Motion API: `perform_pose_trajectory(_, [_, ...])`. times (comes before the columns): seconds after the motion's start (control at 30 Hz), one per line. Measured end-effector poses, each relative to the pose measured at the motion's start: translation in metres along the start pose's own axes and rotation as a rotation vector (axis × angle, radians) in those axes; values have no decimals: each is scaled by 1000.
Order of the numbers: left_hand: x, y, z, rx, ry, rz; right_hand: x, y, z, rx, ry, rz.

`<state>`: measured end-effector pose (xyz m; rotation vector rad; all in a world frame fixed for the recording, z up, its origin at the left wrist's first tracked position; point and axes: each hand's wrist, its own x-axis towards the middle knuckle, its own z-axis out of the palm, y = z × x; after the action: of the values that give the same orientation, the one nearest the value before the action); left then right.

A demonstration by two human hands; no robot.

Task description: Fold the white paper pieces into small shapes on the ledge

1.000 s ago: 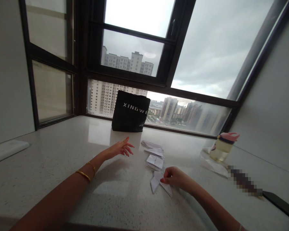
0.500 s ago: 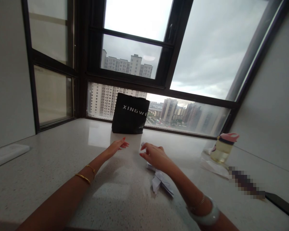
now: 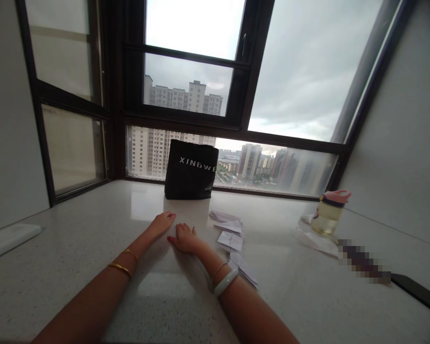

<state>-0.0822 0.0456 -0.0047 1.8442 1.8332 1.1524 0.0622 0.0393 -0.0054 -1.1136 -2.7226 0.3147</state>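
Note:
My left hand (image 3: 164, 222) rests on the white speckled countertop (image 3: 165, 306), its fingers loosely bent and partly hidden from view, with nothing visible in it. Just beside it, my right hand (image 3: 185, 238) lies palm down with its fingers apart, holding nothing. To the right of my right hand is a row of white folded papers: a small stack (image 3: 225, 217) at the back, a folded sheet (image 3: 230, 228), a squarish folded piece (image 3: 231, 241) and a longer one (image 3: 244, 270) nearest me. Beyond both hands stands a black bag (image 3: 191, 179) with white lettering.
A clear bottle (image 3: 327, 219) with a pink lid stands at the right, beside a crumpled white sheet (image 3: 317, 242). A blurred-out item and a dark flat object (image 3: 419, 294) lie farther right. A white slab-like object (image 3: 12, 239) is at the left. Windows line the back.
My right hand has left the papers and moved left onto the countertop, beside my left hand. My left hand has drawn back slightly to the left. The view has shifted a little.

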Motion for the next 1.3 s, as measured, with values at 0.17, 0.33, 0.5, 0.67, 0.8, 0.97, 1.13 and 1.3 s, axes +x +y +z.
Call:
perform_pose_trajectory(0.17, [-6,-1,19,44,-176,95,-3,2,6,13,-8,-18])
perform_pose_trajectory(0.33, [-4,-9,19,100,-247,149,-6,-1,7,-4,3,-23])
perform_pose_trajectory(0.5, [-2,-14,18,155,-280,187,-8,-2,6,-23,11,-25])
perform_pose_trajectory(0.67, [-4,-12,18,242,-302,206,-10,-3,4,-27,16,-15])
perform_pose_trajectory(0.8, [-5,-8,18,323,-314,196,-12,-4,4,-33,25,-11])
perform_pose_trajectory(0.97, [-8,1,16,390,-315,177,-12,-4,4,-37,30,-7])
perform_pose_trajectory(1.13, [-11,9,14,423,-288,164,-12,-3,5,-41,31,-12])
perform_pose_trajectory(1.3, [-12,10,13,438,-297,179,-13,-4,4,-39,35,-8])
